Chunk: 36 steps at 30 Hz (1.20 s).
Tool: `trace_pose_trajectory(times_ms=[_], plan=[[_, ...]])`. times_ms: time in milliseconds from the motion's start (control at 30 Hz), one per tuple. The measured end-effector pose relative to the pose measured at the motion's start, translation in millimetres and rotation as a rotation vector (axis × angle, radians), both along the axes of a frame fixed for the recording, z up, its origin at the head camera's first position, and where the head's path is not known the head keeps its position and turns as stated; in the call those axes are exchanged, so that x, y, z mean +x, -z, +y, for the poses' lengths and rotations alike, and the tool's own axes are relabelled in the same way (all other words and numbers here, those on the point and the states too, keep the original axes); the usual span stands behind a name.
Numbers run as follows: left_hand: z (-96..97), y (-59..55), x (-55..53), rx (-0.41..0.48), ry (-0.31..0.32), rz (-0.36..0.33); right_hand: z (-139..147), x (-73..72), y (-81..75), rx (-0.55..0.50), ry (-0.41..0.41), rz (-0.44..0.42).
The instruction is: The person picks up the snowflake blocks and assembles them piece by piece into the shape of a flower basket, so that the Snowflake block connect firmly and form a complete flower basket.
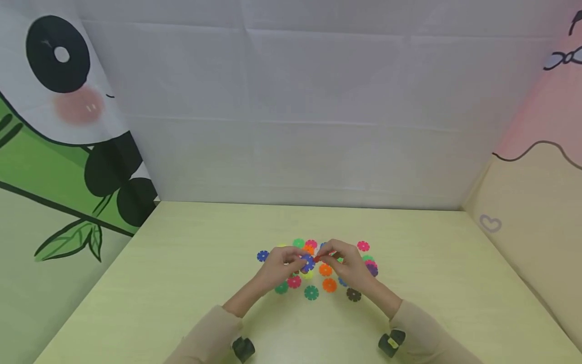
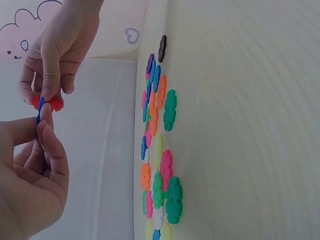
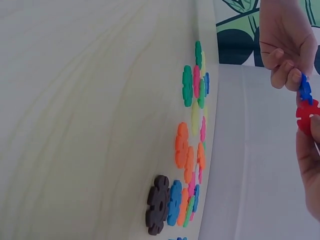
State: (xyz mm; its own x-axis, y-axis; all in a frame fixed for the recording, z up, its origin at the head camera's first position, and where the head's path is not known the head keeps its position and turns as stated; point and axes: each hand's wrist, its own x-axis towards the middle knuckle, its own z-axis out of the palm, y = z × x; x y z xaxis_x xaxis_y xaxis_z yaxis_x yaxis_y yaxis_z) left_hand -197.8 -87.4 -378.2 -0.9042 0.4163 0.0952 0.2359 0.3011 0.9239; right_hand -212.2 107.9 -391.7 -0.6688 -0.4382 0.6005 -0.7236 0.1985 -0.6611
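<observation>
Over the scattered pieces in the head view, my left hand [image 1: 278,266] pinches a blue notched flower-shaped disc [image 1: 308,263] between thumb and fingers. Facing it, my right hand [image 1: 349,263] pinches a red notched disc [image 1: 317,259] by its side. The two discs meet at their edges, set crosswise to each other. In the right wrist view the blue disc [image 3: 305,91] stands at the rim of the red disc [image 3: 305,116]. Both hands are raised above the table in the left wrist view, where the blue disc [image 2: 41,109] is seen edge-on.
Below the hands lie several loose discs on the pale table [image 1: 182,283], among them a dark brown disc [image 1: 353,294], a green disc [image 1: 311,292], an orange disc [image 1: 329,285] and a blue disc [image 1: 262,256]. A white backdrop [image 1: 291,126] rises behind the table, with printed side panels.
</observation>
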Motion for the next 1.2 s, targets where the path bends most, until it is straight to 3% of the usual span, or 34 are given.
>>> trace_pose_trajectory(times_ms=[167,400,700,833,967,1100,1200], plan=[[1.3,6.3,-2.7,0.056,-0.036,-0.03,-1,0.6,-0.1,-0.03,-0.009,0.035],[2.5,26.9,-12.5,0.099,-0.088,-0.062,-2,-0.5,-1.6,-0.073,-0.036,0.065],[5.2,25.5,-9.1,0.141,-0.102,-0.06,2,-13.9,11.8,-0.07,-0.076,0.088],[4.4,24.0,-9.7,0.131,-0.088,-0.066,5,-13.9,1.7,-0.009,-0.1,0.062],[2.8,28.5,-13.3,0.088,-0.095,-0.094,14,-19.3,2.8,0.109,-0.073,-0.054],[-1.1,37.7,-17.8,0.09,-0.131,-0.143,32,-29.9,16.4,0.289,0.042,-0.247],[-5.8,40.3,-17.3,0.081,-0.157,-0.16,47,-33.4,26.6,0.395,0.058,-0.307]])
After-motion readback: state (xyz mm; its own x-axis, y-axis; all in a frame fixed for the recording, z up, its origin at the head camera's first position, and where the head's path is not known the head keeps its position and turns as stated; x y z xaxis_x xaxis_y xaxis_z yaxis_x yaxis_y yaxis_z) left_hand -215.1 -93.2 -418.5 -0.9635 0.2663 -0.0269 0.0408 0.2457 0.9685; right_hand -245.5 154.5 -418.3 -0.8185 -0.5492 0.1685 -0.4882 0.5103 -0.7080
